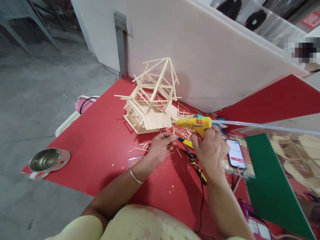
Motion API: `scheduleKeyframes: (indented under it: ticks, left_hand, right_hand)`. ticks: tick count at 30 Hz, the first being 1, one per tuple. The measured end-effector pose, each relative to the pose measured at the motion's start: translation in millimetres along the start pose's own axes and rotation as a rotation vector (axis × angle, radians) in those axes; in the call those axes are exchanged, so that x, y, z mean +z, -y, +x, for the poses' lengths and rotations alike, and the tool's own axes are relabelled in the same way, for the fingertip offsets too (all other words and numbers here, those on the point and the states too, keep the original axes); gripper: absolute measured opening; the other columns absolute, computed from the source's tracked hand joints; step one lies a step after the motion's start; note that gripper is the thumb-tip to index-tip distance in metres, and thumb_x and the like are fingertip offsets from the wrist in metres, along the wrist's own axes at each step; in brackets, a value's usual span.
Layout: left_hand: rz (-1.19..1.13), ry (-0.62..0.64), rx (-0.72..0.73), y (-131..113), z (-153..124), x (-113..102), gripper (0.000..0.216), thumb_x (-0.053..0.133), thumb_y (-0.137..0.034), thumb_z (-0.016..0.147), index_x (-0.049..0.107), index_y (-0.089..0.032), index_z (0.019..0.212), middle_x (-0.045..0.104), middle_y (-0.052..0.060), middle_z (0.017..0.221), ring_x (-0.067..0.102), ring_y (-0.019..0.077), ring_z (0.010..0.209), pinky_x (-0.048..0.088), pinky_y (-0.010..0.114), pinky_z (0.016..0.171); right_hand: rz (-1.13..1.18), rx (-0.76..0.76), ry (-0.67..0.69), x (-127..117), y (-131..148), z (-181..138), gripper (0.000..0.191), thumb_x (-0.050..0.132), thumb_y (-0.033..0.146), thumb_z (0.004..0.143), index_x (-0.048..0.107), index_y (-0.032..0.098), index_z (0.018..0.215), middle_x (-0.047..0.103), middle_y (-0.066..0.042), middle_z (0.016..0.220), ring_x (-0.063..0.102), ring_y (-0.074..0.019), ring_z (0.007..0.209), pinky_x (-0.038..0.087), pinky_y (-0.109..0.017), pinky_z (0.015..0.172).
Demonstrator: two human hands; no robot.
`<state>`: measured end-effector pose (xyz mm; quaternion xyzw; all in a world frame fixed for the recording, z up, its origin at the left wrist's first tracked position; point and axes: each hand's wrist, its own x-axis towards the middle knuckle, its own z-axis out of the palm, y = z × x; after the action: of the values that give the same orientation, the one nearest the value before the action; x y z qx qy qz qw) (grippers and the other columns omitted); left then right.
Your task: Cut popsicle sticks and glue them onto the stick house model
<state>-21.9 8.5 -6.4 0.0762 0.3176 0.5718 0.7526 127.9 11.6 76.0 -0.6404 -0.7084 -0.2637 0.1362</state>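
A model house of thin wooden sticks point(151, 100) stands on the red table point(100, 143) near the white partition. My right hand point(211, 150) is wrapped round a yellow glue gun point(193, 123) with a long clear glue stick point(265, 127) trailing right; its nozzle points left at the house's lower right wall. My left hand point(160, 146) rests on the table just below the house, fingers curled in a pinch near the nozzle; what it holds is too small to make out. Loose sticks point(183, 131) lie scattered round both hands.
A steel cup point(45, 160) sits at the table's left corner. A phone point(235, 153) with a lit screen lies right of my right hand, beside a green board point(272, 186). Yellow-handled pliers point(192, 156) and a black cord point(201, 200) lie under my right wrist. The white partition point(212, 56) backs the table.
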Motion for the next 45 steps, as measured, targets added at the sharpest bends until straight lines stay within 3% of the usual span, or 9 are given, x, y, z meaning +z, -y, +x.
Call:
scheduleKeyframes:
  ticks: [18, 26, 34, 39, 45]
  left_hand:
    - [0.007, 0.004, 0.003, 6, 2, -3, 0.039, 0.094, -0.027, 0.053, 0.065, -0.014, 0.077, 0.062, -0.001, 0.061, 0.058, 0.0088, 0.052, 0.038, 0.019, 0.046]
    - [0.018, 0.003, 0.004, 7, 1, -4, 0.039, 0.093, -0.028, 0.056, 0.066, -0.014, 0.079, 0.063, 0.000, 0.061, 0.058, 0.0084, 0.053, 0.038, 0.019, 0.047]
    - [0.016, 0.002, 0.014, 3, 0, -5, 0.040, 0.094, -0.028, 0.053, 0.066, -0.013, 0.077, 0.064, 0.000, 0.063, 0.056, 0.0078, 0.052, 0.038, 0.019, 0.046]
    - [0.022, -0.008, 0.014, 3, 0, -6, 0.040, 0.094, -0.028, 0.054, 0.067, -0.013, 0.079, 0.064, 0.000, 0.064, 0.056, 0.0074, 0.052, 0.038, 0.019, 0.047]
    - [0.030, 0.005, 0.010, 3, 0, -8, 0.040, 0.094, -0.029, 0.054, 0.067, -0.014, 0.080, 0.064, -0.001, 0.064, 0.058, 0.0079, 0.055, 0.038, 0.018, 0.047]
  right_hand:
    - [-0.016, -0.005, -0.018, -6, -2, -8, 0.024, 0.054, 0.037, 0.091, 0.061, 0.016, 0.097, 0.066, -0.016, 0.113, 0.057, -0.0215, 0.078, 0.029, -0.030, 0.060]
    - [0.012, 0.046, -0.023, -3, 2, 3, 0.028, 0.051, 0.039, 0.092, 0.062, 0.015, 0.102, 0.064, -0.016, 0.116, 0.056, -0.0218, 0.081, 0.031, -0.031, 0.060]
    - [0.019, 0.044, -0.053, 3, 11, 19, 0.026, 0.050, 0.036, 0.092, 0.062, 0.015, 0.100, 0.065, -0.013, 0.109, 0.050, -0.0164, 0.071, 0.020, -0.031, 0.057]
    - [0.032, 0.054, -0.058, 5, 13, 21, 0.030, 0.047, 0.037, 0.094, 0.063, 0.015, 0.107, 0.064, -0.012, 0.108, 0.049, -0.0156, 0.070, 0.021, -0.031, 0.058]
    - [0.025, 0.152, -0.074, -11, 2, 1, 0.035, 0.053, 0.048, 0.093, 0.061, 0.017, 0.106, 0.063, -0.013, 0.106, 0.056, -0.0203, 0.076, 0.026, -0.032, 0.061]
